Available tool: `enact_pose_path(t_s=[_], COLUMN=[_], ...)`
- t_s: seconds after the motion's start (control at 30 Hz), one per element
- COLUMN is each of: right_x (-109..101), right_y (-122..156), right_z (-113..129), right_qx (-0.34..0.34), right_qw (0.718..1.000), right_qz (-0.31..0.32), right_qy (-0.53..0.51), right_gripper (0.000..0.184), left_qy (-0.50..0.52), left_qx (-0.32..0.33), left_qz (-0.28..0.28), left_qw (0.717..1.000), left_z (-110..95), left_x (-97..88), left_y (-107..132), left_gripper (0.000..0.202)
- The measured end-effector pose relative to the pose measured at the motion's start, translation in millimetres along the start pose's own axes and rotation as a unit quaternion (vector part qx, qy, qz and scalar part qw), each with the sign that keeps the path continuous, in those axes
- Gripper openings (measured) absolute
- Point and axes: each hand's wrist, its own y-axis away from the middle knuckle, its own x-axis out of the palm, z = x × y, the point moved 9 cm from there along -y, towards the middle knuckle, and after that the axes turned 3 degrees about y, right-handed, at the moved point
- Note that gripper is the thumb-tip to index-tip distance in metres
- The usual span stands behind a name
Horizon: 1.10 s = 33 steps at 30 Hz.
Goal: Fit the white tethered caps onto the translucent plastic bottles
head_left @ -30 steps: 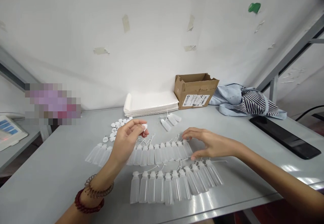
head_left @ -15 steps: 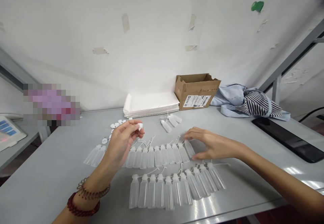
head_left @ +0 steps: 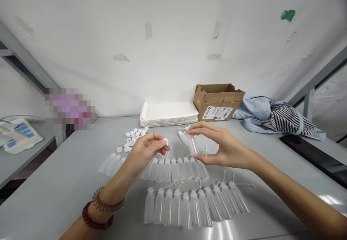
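Between thumb and fingers, my left hand (head_left: 148, 151) pinches a small white cap (head_left: 165, 141). My right hand (head_left: 221, 144) grips a translucent plastic bottle (head_left: 193, 145) by its two ends, raised above the table. Below both hands lies a row of similar bottles (head_left: 175, 170), partly hidden by my left hand and forearm. A second row of bottles (head_left: 186, 209) with thin white strips at their necks lies closer to me. Loose white caps (head_left: 132, 136) are heaped beyond my left hand.
A stack of white padded envelopes (head_left: 170, 113) and an open cardboard box (head_left: 219, 104) stand against the wall. Right of them lies a bundled blue cloth (head_left: 255, 110); a long black object (head_left: 314, 157) is near it. A white device (head_left: 23, 133) sits far left.
My right hand has lifted a bottle from the right end of the upper row and moved it left and up, towards the cap in my left hand. The view has shifted slightly.
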Motion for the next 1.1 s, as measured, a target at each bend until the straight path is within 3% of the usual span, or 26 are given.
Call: enact_pose_path(t_s=[0.17,0.3,0.4,0.5,0.63,0.8,1.0,1.1], right_x=[10,24,43,57,73,88,90,86], right_y=[-24,-33,-31,-28,-28,-28,-27,-28], right_z=[18,5,-14,-30,-32,-31,-35,-37], right_qx=[-0.038,0.02,0.109,0.174,0.184,0.204,0.214,0.216], right_qw=[0.996,0.969,0.924,0.878,0.803,0.731,0.708,0.704], right_qz=[-0.033,-0.038,-0.008,-0.005,0.02,0.047,0.035,0.019], right_qy=[-0.079,-0.243,-0.366,-0.446,-0.566,-0.65,-0.672,-0.676], right_gripper=[0.043,0.036,0.027,0.025,0.026,0.025,0.027,0.026], left_qy=[-0.017,-0.029,-0.097,-0.253,-0.364,-0.368,-0.391,-0.381], left_qx=[0.029,0.074,0.108,0.143,0.183,0.206,0.264,0.271], left_qz=[0.0,-0.022,-0.026,-0.025,-0.005,0.013,-0.008,-0.036], left_qw=[0.999,0.997,0.989,0.957,0.913,0.907,0.882,0.883], left_z=[-7,-16,-22,-27,-26,-20,-25,-32], left_x=[-3.0,-11.4,-13.8,-8.7,4.5,10.7,11.1,8.7], left_y=[3,1,2,5,11,14,21,23], left_gripper=[0.015,0.013,0.012,0.008,0.004,0.014,0.014,0.01])
